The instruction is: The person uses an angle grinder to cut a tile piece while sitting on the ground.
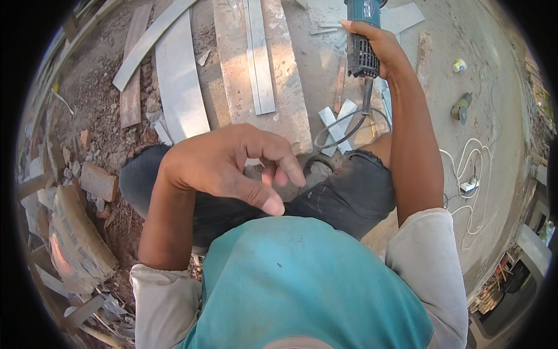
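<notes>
My right hand is wrapped round the body of a teal and black angle grinder, held out at the top right. The grinder's front end is cut off by the upper edge, and its black cord hangs down toward my knee. In front of my chest hovers my left hand, fingers loosely curled and apart from the thumb, holding nothing. Beyond it, thin grey metal strips lie along a long concrete slab. Two short grey strips lie crossed near my right knee.
Wide grey sheet strips lie over rubble at the left. A brick and a torn paper sack are nearer me. At right, a tool with a disc, a small can and a socket strip with looped white cable lie on the concrete.
</notes>
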### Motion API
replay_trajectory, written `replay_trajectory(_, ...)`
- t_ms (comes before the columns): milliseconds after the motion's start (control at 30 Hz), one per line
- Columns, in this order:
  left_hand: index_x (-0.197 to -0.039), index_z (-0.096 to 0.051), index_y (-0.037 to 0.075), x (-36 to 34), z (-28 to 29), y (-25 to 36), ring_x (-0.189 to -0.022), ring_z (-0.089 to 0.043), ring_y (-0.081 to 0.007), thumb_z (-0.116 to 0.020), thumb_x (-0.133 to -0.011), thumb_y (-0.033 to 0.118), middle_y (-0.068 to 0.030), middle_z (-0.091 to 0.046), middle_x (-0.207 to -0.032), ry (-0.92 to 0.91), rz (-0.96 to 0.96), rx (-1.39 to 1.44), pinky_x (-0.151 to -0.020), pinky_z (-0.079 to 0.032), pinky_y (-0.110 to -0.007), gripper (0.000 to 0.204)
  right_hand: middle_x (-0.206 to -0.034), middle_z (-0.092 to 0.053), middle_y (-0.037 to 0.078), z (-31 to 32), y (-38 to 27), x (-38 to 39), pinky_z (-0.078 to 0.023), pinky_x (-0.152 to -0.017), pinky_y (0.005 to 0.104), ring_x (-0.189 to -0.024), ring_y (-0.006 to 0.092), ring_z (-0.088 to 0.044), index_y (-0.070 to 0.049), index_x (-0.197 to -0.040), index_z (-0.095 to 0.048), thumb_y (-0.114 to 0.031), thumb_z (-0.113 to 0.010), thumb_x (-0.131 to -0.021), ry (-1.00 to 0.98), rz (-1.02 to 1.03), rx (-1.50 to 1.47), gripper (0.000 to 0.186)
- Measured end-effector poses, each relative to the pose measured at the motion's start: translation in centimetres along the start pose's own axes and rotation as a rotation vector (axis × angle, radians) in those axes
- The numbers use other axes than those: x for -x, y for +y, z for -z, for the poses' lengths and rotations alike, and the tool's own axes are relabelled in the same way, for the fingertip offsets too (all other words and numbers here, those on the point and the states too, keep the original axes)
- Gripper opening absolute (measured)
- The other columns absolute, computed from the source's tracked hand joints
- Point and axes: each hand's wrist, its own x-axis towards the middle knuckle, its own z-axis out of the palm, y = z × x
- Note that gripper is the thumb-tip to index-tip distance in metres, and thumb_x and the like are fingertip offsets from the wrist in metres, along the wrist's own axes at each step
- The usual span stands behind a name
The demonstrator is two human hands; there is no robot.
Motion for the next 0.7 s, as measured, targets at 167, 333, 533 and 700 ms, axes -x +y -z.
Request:
replay_trajectory(167, -0.104, -0.071, 0.004, 0.2, -9.1, 1.1, -0.073, -0.058, -0.0157, -0.076, -0.084, 0.017, -0.0008, -0.061, -0.084, -0.416, -0.381, 0.263, -0.068, -0.040, -0.029, 0.024, -0.060, -0.057, 0.002, 0.8, -1.1, 0.4, -0.045, -0.042, 0.0311, -0.044, 0.0146, -0.052, -0.008, -0.077, -0.062, -0.020, -0.073, -0.079, -0.004, -0.156, -0.236, 0.017)
replay_trajectory(333, -0.086, -0.073, 0.014, 0.1, -10.0, 2.2, -0.065, -0.053, -0.0108, -0.077, -0.083, 0.015, 0.0046, -0.057, -0.077, 0.067, -0.490, 0.137, -0.072, -0.039, -0.029, 0.005, -0.061, -0.058, 0.001, 1.7, -1.3, 1.6, -0.046, -0.042, 0.0297, -0.044, 0.0129, -0.053, -0.008, -0.080, -0.061, -0.019, -0.071, -0.082, -0.063, -0.102, -0.289, 0.016)
replay_trajectory(533, -0.075, -0.066, 0.021, -1.1, -14.1, 2.9, -0.069, -0.048, -0.0083, -0.080, -0.077, 0.014, 0.0075, -0.049, -0.079, 0.889, -0.604, 0.166, -0.081, -0.039, -0.032, 0.016, -0.066, -0.065, 0.004, 1.9, -1.4, 2.2, -0.053, -0.044, 0.0272, -0.047, 0.0136, -0.061, -0.004, -0.087, -0.063, -0.018, -0.065, -0.087, -0.183, -0.058, -0.382, 0.014)
replay_trajectory(700, -0.082, -0.065, 0.016, -0.6, -14.1, 2.0, -0.070, -0.050, -0.0096, -0.079, -0.077, 0.013, 0.0047, -0.051, -0.080, 0.764, -0.703, 0.148, -0.078, -0.040, -0.031, 0.015, -0.068, -0.067, 0.006, 1.7, -1.3, 3.5, -0.055, -0.045, 0.0275, -0.047, 0.0146, -0.062, -0.003, -0.090, -0.064, -0.020, -0.064, -0.089, -0.077, -0.016, -0.353, 0.016)
